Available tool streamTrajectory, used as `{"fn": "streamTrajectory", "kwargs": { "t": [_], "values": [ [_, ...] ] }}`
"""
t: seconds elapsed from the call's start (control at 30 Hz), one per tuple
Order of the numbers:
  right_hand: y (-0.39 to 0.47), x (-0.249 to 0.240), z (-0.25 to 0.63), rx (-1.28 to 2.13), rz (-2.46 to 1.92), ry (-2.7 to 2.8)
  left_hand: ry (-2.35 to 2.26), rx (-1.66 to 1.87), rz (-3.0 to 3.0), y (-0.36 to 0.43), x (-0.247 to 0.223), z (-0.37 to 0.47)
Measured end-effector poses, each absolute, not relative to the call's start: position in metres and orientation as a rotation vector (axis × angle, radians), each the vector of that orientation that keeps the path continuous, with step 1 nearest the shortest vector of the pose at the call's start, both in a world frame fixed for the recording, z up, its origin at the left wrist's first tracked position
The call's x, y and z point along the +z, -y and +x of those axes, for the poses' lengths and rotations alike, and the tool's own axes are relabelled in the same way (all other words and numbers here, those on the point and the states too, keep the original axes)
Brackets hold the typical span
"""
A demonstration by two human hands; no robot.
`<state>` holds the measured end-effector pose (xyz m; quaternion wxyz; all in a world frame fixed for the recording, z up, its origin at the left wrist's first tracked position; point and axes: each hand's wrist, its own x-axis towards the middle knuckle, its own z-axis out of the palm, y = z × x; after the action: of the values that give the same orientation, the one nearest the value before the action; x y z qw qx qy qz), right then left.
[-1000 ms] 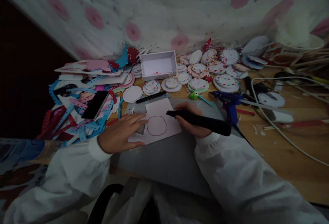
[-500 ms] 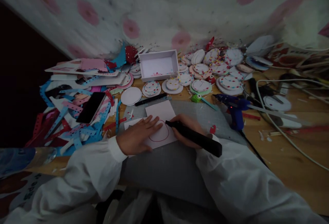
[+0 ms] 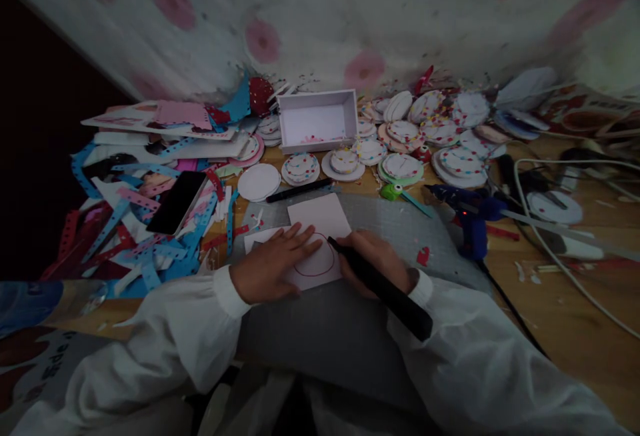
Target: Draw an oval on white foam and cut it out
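My left hand (image 3: 275, 266) lies flat with its fingers spread on a white paper sheet (image 3: 320, 213), holding it down. A dark red circle (image 3: 331, 264) is marked on the paper, its left side partly under my left fingers. My right hand (image 3: 375, 256) is closed round a thick black pen-shaped tool (image 3: 385, 283). The narrow tip of this tool is at the upper right of the circle; whether it touches the paper I cannot tell. Under the paper is a grey mat (image 3: 325, 336).
A white box (image 3: 317, 119) stands behind the mat, with decorated paper discs (image 3: 403, 166) beside it. A black pen (image 3: 300, 190) lies in front. At left are a phone (image 3: 177, 203) and paper scraps (image 3: 145, 256). A blue glue gun (image 3: 470, 216) and cables are at right.
The view has shifted slightly. The back end of the black tool has swung down towards me, so it is held more steeply across the paper. My left hand stays on the paper.
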<state>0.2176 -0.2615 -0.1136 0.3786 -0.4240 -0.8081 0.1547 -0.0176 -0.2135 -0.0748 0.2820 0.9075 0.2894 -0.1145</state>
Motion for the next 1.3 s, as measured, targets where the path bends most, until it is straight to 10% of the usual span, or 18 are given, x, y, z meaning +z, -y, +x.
{"fn": "streamTrajectory", "kwargs": {
  "t": [1.3],
  "values": [
    [0.307, -0.117, 0.199, 0.378, -1.154, 1.908, -0.817, -0.319, 2.444, 0.208, -0.079, -0.016]
  ]
}}
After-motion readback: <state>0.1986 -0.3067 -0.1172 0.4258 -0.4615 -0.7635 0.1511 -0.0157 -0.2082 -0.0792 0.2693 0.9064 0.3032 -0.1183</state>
